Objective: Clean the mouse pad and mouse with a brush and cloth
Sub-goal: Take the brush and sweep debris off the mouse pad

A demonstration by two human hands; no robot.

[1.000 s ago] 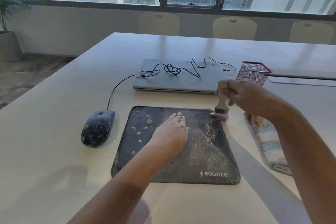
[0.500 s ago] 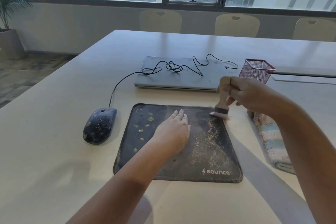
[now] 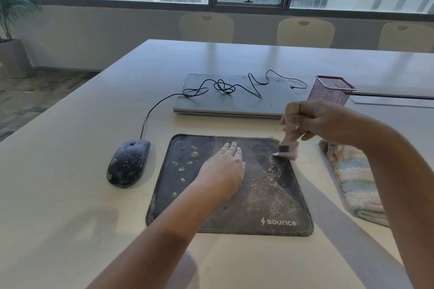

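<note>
Sweeping: we drag the small wooden-handled brush [image 3: 287, 149], gripped by our right hand [image 3: 312, 119], lightly across the dusty black fabric mouse pad [image 3: 270, 195].
Bracing: our left hand [image 3: 223, 169] lies spread flat on it.

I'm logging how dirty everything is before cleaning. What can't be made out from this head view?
- Black mouse pad: its middle is hidden under the flat left hand.
- Wooden-handled brush: bristles motion-blurred; grip covered by the right hand.
- Pastel striped cloth: partly behind the right forearm.
- Red mesh pen cup: contents not visible.
</note>
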